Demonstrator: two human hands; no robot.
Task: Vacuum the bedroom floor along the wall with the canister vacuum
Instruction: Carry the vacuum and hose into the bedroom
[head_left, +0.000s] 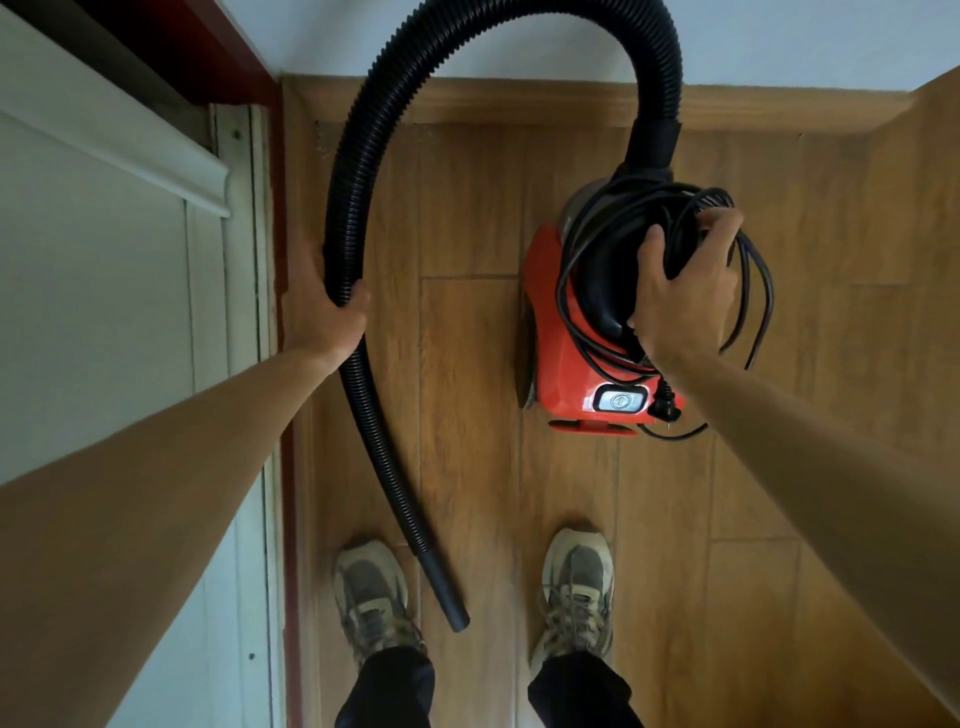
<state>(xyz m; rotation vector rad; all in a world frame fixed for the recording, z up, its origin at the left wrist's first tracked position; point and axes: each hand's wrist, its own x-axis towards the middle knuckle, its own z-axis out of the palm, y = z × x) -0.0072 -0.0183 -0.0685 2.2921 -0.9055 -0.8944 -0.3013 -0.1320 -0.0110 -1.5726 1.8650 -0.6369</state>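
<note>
At 1 o'clock from the shoes (576, 592), the vacuum (561, 332) hangs or sits just off the wood floor (467, 415); can't tell if it touches down, though the shadow along its left edge suggests it is carried. Cord (748, 291) is wound in loops around the top handle, plug (665, 408) dangling at the rear by the switch (618, 401). So, my read: task is at setup, nothing vacuumed yet. Unit is unplugged, cord not unwound, and the hose (353, 182) ends in a bare cuff (452, 603) with no wand or floor nozzle fitted in view.

Left to do, judging from this: set the unit down, uncoil the cord, plug in, fit a nozzle if there is one, switch on, then run along the baseboard (519, 101) at 12 o'clock and the side wall.

Hands:
- Right hand (685, 291) is at 2 o'clock, arm stretched forward and down, palm over the handle, fingers curled closed around the handle and the cord bundle together. Thumb is on the near side, fingertips on the far side.
- Left hand (327, 306) is at 10 o'clock, arm extended, closed around the hose mid-length, thumb over the front, fingers wrapped behind. It sits right beside the door frame (280, 208).

Hose arcs up from the left hand, out of the top of view, and comes back down into the vacuum's front port at 1 o'clock. Free end hangs down to 6 o'clock between the shoes, cuff near the left shoe; contact with the floor not clear.
</note>
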